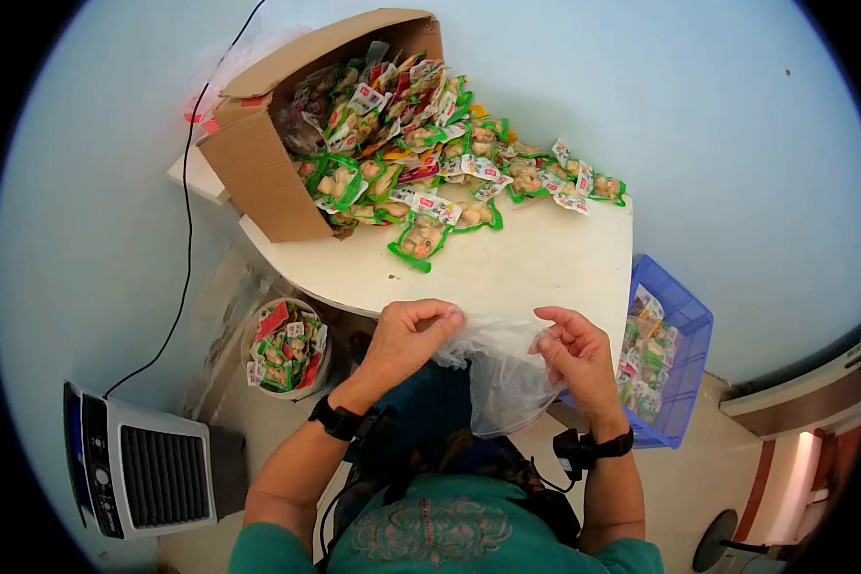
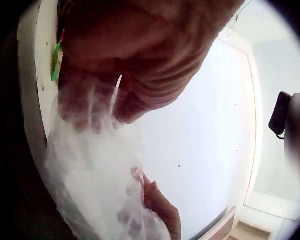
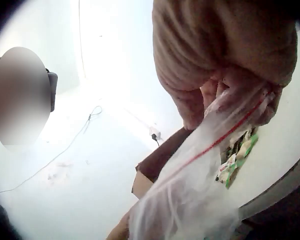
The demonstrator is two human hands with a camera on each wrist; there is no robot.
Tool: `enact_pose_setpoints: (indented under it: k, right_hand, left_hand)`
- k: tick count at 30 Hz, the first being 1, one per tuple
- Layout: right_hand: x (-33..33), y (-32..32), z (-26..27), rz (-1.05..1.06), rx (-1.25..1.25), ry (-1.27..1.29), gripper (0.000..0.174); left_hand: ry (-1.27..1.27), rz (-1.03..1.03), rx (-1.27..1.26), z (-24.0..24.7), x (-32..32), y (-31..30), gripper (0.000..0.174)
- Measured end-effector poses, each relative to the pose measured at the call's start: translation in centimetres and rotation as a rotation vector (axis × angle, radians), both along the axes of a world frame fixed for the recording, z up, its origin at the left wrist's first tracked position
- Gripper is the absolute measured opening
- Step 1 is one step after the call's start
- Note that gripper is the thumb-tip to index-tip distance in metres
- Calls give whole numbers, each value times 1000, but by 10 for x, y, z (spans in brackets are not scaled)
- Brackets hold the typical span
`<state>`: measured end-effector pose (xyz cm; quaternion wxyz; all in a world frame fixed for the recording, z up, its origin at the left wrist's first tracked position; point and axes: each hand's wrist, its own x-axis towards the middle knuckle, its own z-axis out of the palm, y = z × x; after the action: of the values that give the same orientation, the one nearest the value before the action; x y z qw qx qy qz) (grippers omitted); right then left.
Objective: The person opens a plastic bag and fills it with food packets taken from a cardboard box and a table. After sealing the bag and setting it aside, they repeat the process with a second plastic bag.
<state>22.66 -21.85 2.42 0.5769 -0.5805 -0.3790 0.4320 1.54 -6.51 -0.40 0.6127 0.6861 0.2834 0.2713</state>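
As the left grip point(image 1: 407, 335) and right grip point(image 1: 574, 349) each pinch the rim of a thin plastic bag point(image 1: 502, 378) hanging between them, it may tear or slip. Uneven pulling would cause that.

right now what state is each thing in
plastic bag: limp, mouth pinched by both hands
left hand: pinches bag rim
right hand: pinches bag rim
cardboard box: on its side, open, spilling
snack packets: heaped on table
blue crate: part filled with packets
bucket: holds packets
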Motion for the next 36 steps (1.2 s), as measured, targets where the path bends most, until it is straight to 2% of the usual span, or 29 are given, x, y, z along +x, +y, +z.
enact_pose_setpoints:
  k: [3,8,11,14,16,19,22,25,26,29,33,36]
  right_hand:
    - [2,-4,-8,22,-48,-21,38]
    - [10,-18,-34,95,-102,62,30]
    - [4,-18,-37,-22,-36,120,19]
    - [-2,-12,-37,-159,120,315,10]
    - [-1,-11,-36,-231,154,261,8]
    - [1,-7,-36,-268,196,208,8]
    - [0,0,-33,-298,168,206,10]
    - [4,7,-32,-342,192,234,11]
    - [5,9,-33,-354,214,246,11]
    - [10,12,-35,-391,205,258,12]
    - [13,12,-38,-390,177,262,13]
    - [15,9,-36,-357,170,249,13]
  left_hand:
    - [-152,77,-75,5,-7,2,24]
    - [-172,175,-134,9,-16,10,27]
    - [-172,212,-105,11,-18,14,29]
    - [-132,252,-95,23,-22,15,29]
    - [-61,239,-43,28,-28,21,29]
    - [-195,196,-79,23,-25,26,31]
    - [-169,245,-79,18,-20,32,32]
    - [-298,351,-370,13,-11,29,34]
    - [-278,309,-524,8,-15,31,34]
    - [-227,158,-553,-10,-19,29,33]
    - [-288,189,-454,-17,-19,26,21]
    - [-345,197,-503,-9,-22,28,18]
